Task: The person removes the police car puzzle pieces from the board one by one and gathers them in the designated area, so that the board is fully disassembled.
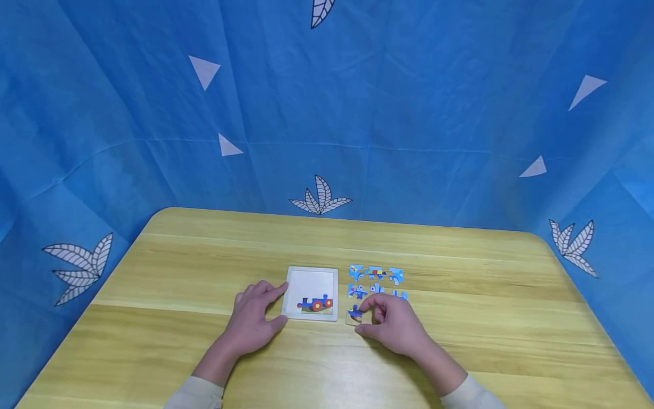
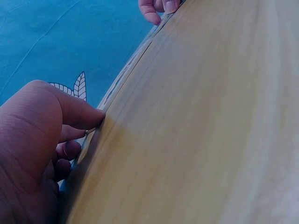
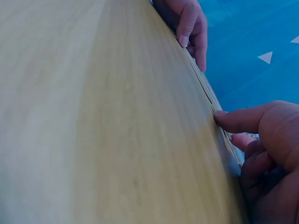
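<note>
A square puzzle tray (image 1: 311,278) with a pale rim lies on the table. In its lower right part sit joined puzzle pieces (image 1: 317,305) with red and yellow wheels. My left hand (image 1: 252,321) rests beside the tray, index finger and thumb spread along its left edge. To the right of the tray, my right hand (image 1: 395,326) pinches a puzzle piece (image 1: 353,316) with a blue and tan picture between thumb and index finger. That piece is low at the table. In the wrist views, the left hand (image 2: 32,135) and right hand (image 3: 275,149) appear close; the pieces are too edge-on to make out.
Several loose light-blue puzzle pieces (image 1: 375,272) lie in rows behind my right hand, one partly covered by it. The wooden table (image 1: 204,267) reaches back to a blue curtain (image 1: 327,102) with white leaves and triangles.
</note>
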The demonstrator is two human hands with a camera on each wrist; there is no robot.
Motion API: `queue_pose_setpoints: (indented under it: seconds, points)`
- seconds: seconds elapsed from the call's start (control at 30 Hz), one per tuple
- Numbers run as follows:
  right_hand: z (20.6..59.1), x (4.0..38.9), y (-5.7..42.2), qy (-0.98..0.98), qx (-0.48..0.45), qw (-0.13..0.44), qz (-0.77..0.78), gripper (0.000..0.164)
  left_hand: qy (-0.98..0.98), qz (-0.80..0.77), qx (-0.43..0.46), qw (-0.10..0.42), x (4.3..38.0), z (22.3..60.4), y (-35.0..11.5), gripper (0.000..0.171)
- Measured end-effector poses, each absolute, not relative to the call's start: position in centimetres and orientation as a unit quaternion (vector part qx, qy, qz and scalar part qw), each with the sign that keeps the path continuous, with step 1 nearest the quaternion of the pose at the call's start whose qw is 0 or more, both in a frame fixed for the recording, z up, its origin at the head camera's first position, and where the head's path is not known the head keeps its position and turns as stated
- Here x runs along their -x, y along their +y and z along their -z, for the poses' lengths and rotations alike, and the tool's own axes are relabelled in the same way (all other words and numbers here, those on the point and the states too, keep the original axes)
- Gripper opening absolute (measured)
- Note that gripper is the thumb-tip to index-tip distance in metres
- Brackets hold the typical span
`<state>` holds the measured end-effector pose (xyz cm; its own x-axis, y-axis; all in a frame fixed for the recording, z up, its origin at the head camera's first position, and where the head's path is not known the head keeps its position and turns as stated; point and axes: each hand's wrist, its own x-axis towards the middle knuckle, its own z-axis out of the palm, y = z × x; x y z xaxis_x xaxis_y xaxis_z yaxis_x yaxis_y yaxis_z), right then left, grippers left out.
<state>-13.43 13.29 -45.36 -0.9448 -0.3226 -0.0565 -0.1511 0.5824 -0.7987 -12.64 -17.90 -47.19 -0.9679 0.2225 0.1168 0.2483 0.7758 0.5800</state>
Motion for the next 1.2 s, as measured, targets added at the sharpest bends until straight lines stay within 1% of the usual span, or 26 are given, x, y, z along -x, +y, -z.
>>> queue_pose_setpoints:
  seconds: [0.4,0.6,0.7,0.87,1.2]
  points:
    - [45.5,13.4,13.4,0.883,0.153,0.101,0.433,0.030,-0.941,0.309,0.136,0.039,12.6,47.5,-17.9,0.065]
    - [45.5,13.6,13.0,0.878,0.173,0.076,0.440,0.029,-0.943,0.303,0.134,0.036,12.7,47.5,-17.9,0.065]
    - [45.3,13.9,12.3,0.870,0.189,0.071,0.450,0.030,-0.944,0.302,0.131,0.033,12.7,47.5,-17.9,0.065]
    - [44.9,14.4,10.6,0.858,0.204,0.079,0.464,0.033,-0.942,0.307,0.131,0.031,12.7,47.3,-17.9,0.064]
    - [44.6,15.6,7.1,0.848,0.222,0.094,0.472,0.035,-0.941,0.308,0.132,0.044,12.7,47.3,-17.9,0.064]
